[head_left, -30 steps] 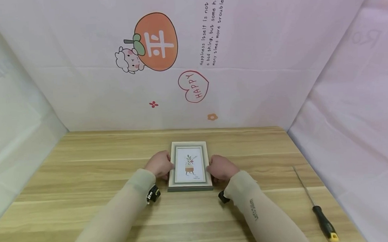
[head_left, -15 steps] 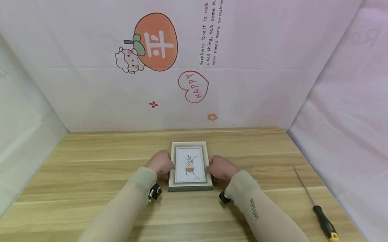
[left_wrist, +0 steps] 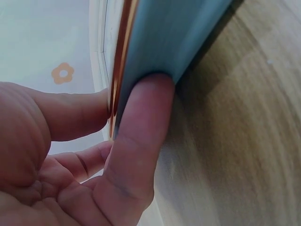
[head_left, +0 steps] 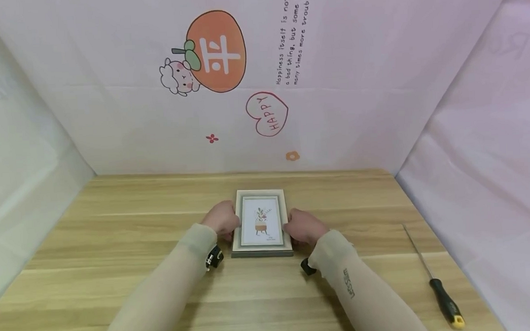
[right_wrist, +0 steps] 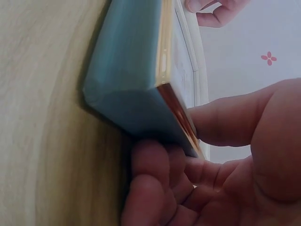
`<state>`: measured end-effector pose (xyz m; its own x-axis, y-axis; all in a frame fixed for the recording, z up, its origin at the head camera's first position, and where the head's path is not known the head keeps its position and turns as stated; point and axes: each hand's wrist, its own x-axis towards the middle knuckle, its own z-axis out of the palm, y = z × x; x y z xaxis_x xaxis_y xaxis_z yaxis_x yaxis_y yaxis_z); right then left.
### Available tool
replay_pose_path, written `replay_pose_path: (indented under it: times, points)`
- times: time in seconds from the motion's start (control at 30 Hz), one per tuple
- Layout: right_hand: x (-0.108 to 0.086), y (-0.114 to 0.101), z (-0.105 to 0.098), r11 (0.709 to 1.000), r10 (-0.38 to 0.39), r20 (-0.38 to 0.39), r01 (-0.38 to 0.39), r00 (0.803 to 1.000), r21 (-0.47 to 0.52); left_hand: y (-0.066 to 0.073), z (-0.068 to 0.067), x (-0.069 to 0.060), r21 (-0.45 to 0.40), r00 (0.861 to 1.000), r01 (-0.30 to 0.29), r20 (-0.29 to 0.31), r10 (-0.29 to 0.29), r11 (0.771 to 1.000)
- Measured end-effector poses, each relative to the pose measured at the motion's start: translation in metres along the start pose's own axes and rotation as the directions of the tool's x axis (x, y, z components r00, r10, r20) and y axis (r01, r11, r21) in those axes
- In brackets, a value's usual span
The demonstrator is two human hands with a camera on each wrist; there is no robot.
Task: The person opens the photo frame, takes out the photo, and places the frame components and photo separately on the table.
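A picture frame (head_left: 259, 192) with a cream border and grey sides lies face up on the wooden table, showing a drawing of a potted plant. My left hand (head_left: 221, 219) holds its left side. In the left wrist view the thumb (left_wrist: 77, 115) rests on the front border and a finger (left_wrist: 146, 110) presses against the grey side. At the opposite side my right hand (head_left: 306, 226) holds the frame, its thumb (right_wrist: 225, 120) on the front and curled fingers (right_wrist: 150, 162) against the side near the tabletop. The fingers' far ends are partly hidden in the head view.
A screwdriver (head_left: 446, 298) with a black and yellow handle lies near the right edge of the wooden table (head_left: 130, 225). Printed white cloth (head_left: 125, 127) hangs behind the table and along both sides.
The head view has shifted slightly, so the whole scene sits a little higher and to the right. Both hands keep their hold on the picture frame, which stays flat on the table.
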<state>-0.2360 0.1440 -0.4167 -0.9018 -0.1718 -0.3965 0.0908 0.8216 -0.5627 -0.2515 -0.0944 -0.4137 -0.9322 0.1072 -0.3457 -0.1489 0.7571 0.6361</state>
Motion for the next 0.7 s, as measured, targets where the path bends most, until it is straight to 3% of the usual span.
replay_pose_path:
  times: [0.43, 0.7]
  points:
    - [-0.0039, -0.0009, 0.0002, 0.999, -0.024, -0.023, 0.024, 0.999, 0.026, -0.0031, 0.0015, 0.0026, 0.008, 1.0, -0.018, -0.013, 0.018, 1.0]
    - [-0.0073, -0.0025, 0.0014, 0.999, -0.035, -0.083, 0.035, 0.996, -0.007, 0.0002, 0.001, -0.0003, 0.019, 1.0, -0.014, -0.008, 0.014, 1.0]
